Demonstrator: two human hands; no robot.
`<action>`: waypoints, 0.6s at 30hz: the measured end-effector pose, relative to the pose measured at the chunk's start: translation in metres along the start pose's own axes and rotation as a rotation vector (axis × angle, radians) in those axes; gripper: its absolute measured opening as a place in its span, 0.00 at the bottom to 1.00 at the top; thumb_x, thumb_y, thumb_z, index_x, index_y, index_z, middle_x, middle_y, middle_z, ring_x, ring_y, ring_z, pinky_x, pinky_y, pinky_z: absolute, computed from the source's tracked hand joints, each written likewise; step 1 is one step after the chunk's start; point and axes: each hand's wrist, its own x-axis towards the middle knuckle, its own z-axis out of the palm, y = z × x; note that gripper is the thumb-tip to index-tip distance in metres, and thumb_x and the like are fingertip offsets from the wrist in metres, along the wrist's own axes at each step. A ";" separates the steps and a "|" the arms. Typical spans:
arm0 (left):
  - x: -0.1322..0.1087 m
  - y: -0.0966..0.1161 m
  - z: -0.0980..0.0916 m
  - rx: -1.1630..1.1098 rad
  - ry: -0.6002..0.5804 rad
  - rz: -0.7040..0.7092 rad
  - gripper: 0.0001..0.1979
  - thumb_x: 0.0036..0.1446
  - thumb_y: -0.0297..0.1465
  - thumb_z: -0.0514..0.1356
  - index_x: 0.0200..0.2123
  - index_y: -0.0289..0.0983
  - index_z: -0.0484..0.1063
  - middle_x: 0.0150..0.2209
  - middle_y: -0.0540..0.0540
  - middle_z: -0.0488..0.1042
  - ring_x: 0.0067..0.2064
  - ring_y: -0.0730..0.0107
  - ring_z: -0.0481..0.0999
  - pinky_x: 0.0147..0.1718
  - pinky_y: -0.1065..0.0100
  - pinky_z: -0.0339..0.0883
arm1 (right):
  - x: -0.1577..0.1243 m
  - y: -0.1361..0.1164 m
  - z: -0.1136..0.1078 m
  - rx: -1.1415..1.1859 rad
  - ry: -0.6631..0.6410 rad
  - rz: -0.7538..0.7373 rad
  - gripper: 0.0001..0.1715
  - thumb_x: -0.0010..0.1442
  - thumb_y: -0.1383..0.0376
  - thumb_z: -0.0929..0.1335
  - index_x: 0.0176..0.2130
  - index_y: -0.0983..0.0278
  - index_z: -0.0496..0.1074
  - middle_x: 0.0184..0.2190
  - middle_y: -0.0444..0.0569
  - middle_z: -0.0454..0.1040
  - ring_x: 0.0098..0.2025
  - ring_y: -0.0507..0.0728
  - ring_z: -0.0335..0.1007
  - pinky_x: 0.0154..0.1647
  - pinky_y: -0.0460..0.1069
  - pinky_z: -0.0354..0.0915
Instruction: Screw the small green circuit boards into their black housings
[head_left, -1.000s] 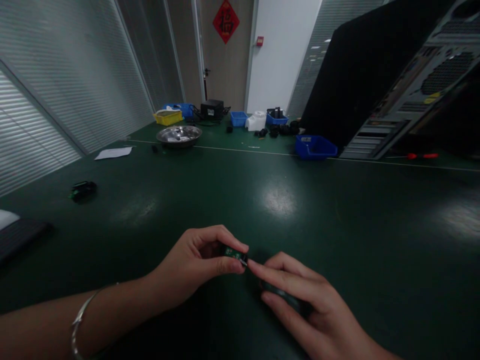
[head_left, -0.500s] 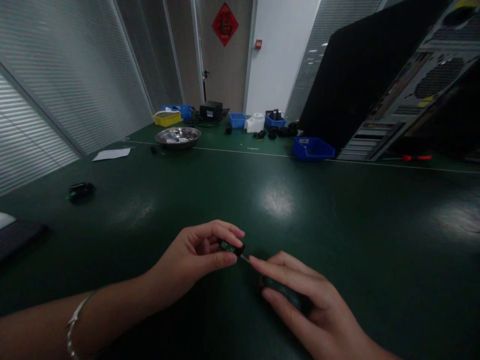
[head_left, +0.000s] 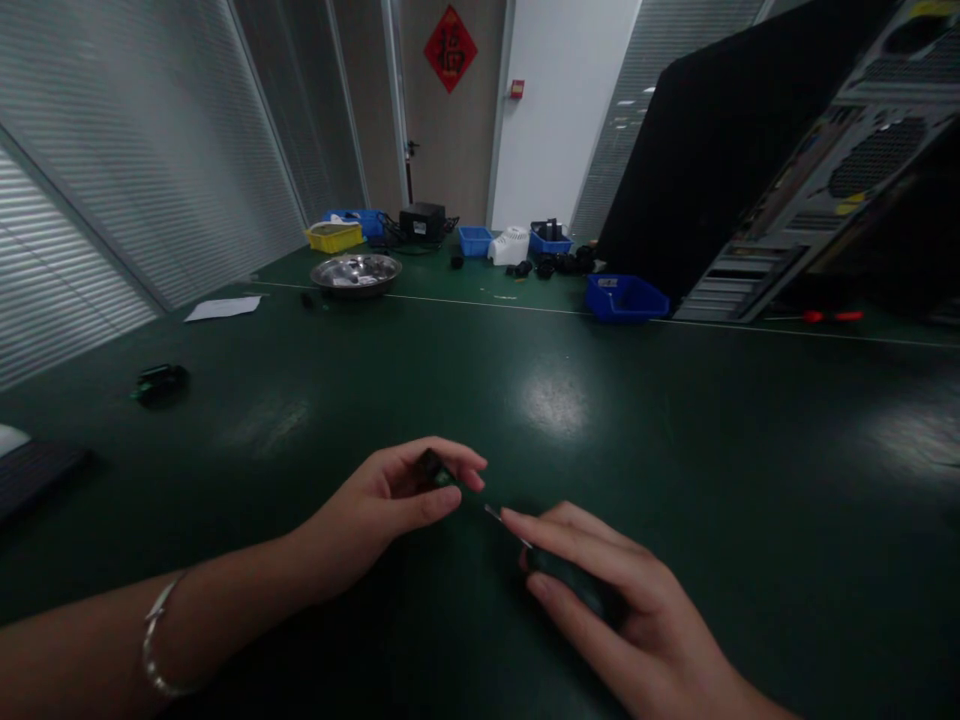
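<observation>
Small green part (head_left: 433,470) sits pinched between the thumb and fingertips of my left hand (head_left: 382,505). Just beside it, my right hand (head_left: 622,610) is curled round a dark-handled screwdriver (head_left: 562,578), whose tip points at the part without touching it. I can read no lettering on either. Far beyond the hands, across the dark green worktop (head_left: 675,450), a red diamond sign (head_left: 451,47) hangs on the door, its character blurred.

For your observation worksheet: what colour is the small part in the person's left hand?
The small part is black with some green; head view.

Bare green table (head_left: 570,400) lies open ahead; blue bin (head_left: 626,297), computer case (head_left: 810,190) beyond
</observation>
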 end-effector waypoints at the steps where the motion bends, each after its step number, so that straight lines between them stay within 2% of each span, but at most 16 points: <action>1: -0.001 -0.001 -0.001 0.018 -0.007 0.009 0.13 0.63 0.27 0.59 0.51 0.40 0.71 0.42 0.47 0.75 0.45 0.69 0.70 0.45 0.66 0.60 | 0.000 0.000 0.000 0.003 0.003 -0.003 0.26 0.64 0.72 0.64 0.58 0.51 0.69 0.38 0.47 0.72 0.40 0.55 0.71 0.38 0.49 0.67; 3: -0.001 -0.002 -0.001 0.019 -0.031 0.041 0.16 0.65 0.28 0.57 0.55 0.42 0.64 0.41 0.48 0.76 0.40 0.70 0.69 0.42 0.66 0.61 | -0.001 0.000 0.000 0.011 0.005 -0.008 0.27 0.64 0.73 0.64 0.58 0.50 0.69 0.39 0.47 0.73 0.40 0.54 0.71 0.39 0.48 0.67; 6: -0.002 -0.002 0.001 0.014 -0.078 0.053 0.10 0.66 0.30 0.55 0.50 0.42 0.61 0.43 0.47 0.76 0.38 0.71 0.68 0.39 0.65 0.62 | 0.000 0.000 0.000 0.011 0.010 -0.013 0.27 0.64 0.73 0.65 0.58 0.50 0.69 0.39 0.46 0.73 0.40 0.54 0.72 0.39 0.48 0.67; 9: -0.002 0.000 0.004 0.098 -0.111 0.065 0.08 0.66 0.30 0.55 0.48 0.40 0.64 0.45 0.45 0.73 0.42 0.68 0.69 0.42 0.64 0.63 | 0.001 0.000 0.000 0.002 0.007 -0.020 0.28 0.64 0.73 0.64 0.58 0.50 0.69 0.38 0.47 0.73 0.40 0.54 0.72 0.39 0.48 0.67; 12: -0.004 0.003 0.007 0.241 -0.110 0.071 0.11 0.65 0.30 0.55 0.50 0.39 0.68 0.44 0.46 0.70 0.42 0.68 0.69 0.42 0.66 0.63 | 0.001 0.001 0.000 -0.014 0.012 -0.039 0.28 0.63 0.74 0.64 0.58 0.50 0.69 0.38 0.47 0.73 0.39 0.54 0.72 0.38 0.48 0.68; 15: -0.007 0.005 0.010 0.327 -0.104 0.035 0.17 0.66 0.30 0.53 0.57 0.42 0.65 0.43 0.46 0.70 0.41 0.68 0.70 0.41 0.66 0.65 | 0.000 0.002 0.000 -0.038 0.023 -0.064 0.29 0.63 0.74 0.65 0.58 0.48 0.69 0.39 0.46 0.74 0.40 0.54 0.72 0.37 0.47 0.68; 18: -0.010 0.006 0.011 0.433 -0.113 0.111 0.18 0.66 0.29 0.53 0.58 0.45 0.63 0.45 0.46 0.71 0.43 0.66 0.71 0.43 0.65 0.65 | -0.001 0.002 0.001 -0.041 0.038 -0.079 0.30 0.62 0.74 0.65 0.57 0.47 0.69 0.40 0.46 0.75 0.40 0.54 0.72 0.37 0.47 0.68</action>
